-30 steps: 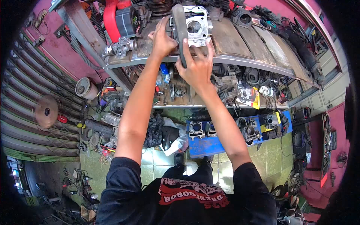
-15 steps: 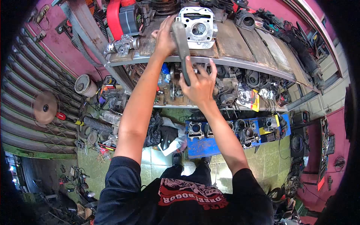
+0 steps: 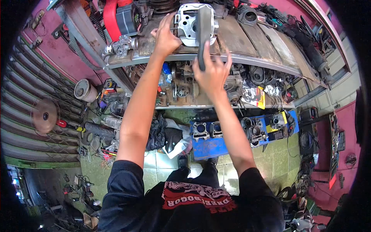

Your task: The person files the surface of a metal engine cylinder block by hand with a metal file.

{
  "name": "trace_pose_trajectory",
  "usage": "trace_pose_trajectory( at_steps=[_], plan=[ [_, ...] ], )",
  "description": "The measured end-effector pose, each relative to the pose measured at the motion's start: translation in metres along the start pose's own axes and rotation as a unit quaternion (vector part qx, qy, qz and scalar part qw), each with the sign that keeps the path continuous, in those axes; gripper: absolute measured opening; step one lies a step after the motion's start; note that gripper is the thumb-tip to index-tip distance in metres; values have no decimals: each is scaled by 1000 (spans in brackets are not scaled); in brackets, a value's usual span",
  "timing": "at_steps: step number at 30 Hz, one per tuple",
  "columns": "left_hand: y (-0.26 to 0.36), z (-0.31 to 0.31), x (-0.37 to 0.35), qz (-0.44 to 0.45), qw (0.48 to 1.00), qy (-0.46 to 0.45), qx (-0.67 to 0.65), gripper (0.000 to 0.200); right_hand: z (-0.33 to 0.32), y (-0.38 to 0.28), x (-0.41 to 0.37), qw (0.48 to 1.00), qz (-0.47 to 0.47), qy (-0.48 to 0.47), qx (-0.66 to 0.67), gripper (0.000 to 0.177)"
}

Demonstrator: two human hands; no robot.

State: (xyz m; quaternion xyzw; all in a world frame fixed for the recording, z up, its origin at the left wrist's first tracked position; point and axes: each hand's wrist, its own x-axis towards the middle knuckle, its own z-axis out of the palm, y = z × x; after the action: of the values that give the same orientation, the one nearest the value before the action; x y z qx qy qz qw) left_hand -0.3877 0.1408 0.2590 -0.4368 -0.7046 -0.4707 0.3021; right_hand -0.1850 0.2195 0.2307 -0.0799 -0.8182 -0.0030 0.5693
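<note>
A silvery metal engine part [image 3: 187, 28] with round holes stands on the wooden bench top. At its left side is my left hand [image 3: 166, 38], fingers spread and pointing up, the fingertips near or on the part's left edge. My right hand [image 3: 213, 71] holds a long grey tool [image 3: 205, 29] with a dark handle, gripped between thumb and index finger while the other fingers stick out. The tool is slightly blurred and covers the part's right half. Whether it touches the part I cannot tell.
A carburetor-like part [image 3: 123, 45] sits at the bench's left end, below a red and grey machine [image 3: 125, 19]. Metal parts crowd the lower shelf [image 3: 181, 104]. A blue low table [image 3: 210, 149] bears engine cylinders. A fan [image 3: 45, 116] stands at the left.
The tool in my right hand has moved right, from the engine part's left edge to across its right half. My left hand stays beside the part; the view has shifted slightly.
</note>
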Motion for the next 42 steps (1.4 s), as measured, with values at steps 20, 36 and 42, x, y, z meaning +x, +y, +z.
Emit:
trace_pose_trajectory(
  at_steps=[20,36,42],
  plan=[
    [8,-3,1,-10,1000,0,14,89,5,18,-27,998,3,63,11,71],
    [10,0,-2,42,998,4,35,86,-9,-5,-91,997,9,-28,65,72],
    [10,-14,-4,35,997,-38,51,88,-5,7,-40,999,-3,6,38,68]
  ],
)
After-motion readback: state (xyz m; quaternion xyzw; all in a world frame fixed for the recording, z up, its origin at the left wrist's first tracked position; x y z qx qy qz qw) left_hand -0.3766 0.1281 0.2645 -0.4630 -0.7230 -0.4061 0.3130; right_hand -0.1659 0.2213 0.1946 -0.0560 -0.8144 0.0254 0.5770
